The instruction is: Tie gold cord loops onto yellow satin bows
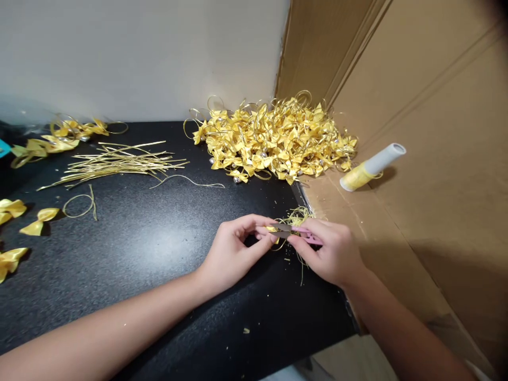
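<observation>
My left hand [242,244] pinches a small yellow ribbon bow [272,229], mostly hidden by the fingers. In my right hand [327,246] are small thread snips [307,233] with pink handles, closed in by thumb and fingers. Their dark blades lie against the bow at my left fingertips. A loop of gold cord hangs by the bow. Just behind the snips sits a small heap of yellow thread trimmings [298,216], with loose scraps on the black tabletop [166,307] below.
A big pile of yellow bows [273,137] with gold loops stands against the wall. Left of it lie gold cords [119,164], a coiled thread [79,205] and loose bows [39,221]. A ribbon-wrapped tube [371,168] stands on cardboard [436,159] at right.
</observation>
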`<state>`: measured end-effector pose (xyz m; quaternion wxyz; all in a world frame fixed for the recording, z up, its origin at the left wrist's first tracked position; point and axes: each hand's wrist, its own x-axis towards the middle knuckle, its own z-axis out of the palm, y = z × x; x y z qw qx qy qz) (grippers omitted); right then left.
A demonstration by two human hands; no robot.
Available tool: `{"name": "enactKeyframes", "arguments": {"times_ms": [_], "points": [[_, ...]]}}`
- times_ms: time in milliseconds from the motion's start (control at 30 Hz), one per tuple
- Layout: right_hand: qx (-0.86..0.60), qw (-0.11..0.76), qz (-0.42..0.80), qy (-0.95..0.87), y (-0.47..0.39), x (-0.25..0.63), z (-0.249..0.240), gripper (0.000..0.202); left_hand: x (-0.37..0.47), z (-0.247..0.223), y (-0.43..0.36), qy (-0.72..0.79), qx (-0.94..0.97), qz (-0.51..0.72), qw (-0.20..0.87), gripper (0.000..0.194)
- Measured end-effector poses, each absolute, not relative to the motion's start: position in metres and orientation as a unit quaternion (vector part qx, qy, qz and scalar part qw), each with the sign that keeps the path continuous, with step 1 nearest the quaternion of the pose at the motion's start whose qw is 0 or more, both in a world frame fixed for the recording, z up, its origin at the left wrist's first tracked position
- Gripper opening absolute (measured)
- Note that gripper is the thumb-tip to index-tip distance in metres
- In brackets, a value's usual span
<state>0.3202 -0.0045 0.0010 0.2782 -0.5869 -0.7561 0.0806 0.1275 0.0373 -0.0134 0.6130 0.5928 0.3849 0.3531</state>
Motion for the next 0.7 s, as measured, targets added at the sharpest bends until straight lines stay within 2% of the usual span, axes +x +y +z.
{"name": "enactKeyframes", "arguments": {"times_ms": [267,700], "points": [[-0.58,0.279,0.067,-0.763,-0.0027,0.3206,0.0014,0.03,0.125,-0.012,0.0376,0.385,0.556,0.353,0.646,0.018],[-0.581,0.27,0.084,-0.763,-0.0027,0.3215,0.0001,0.034,0.1268,-0.0106,0.0388,0.383,0.571,0.338,0.643,0.021]]}}
